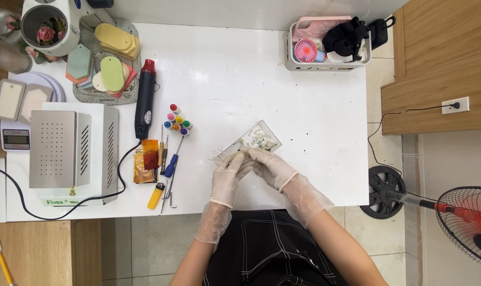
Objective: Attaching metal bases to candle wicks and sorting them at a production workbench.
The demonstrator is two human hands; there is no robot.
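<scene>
Nearest the camera is the person's lap in a black garment with white stitching, and from it two forearms reach up onto the white table. Both hands wear thin, translucent gloves. The left hand and the right hand meet at the fingertips over a small clear plastic sheet that lies tilted on the table just in front of the person. The fingers of both hands are drawn together in a narrow pinch at the sheet's near edge; what exactly they pinch is too small to tell. On the sheet lie small pale bits with green touches, and a tuft of whitish threads sticks out at its left end, just beside the left fingertips.

To the left, near the sheet, stands a cluster of little coloured-cap bottles. Below them lie a blue-handled tool, thin metal picks, orange foil pieces and a yellow lighter. A black heat gun with a red tip lies further left, its cord running round a grey metal box machine.

At the table's far right corner sits a white basket holding a small pink fan and black items. On the floor at the right stands a fan with a red grille.
</scene>
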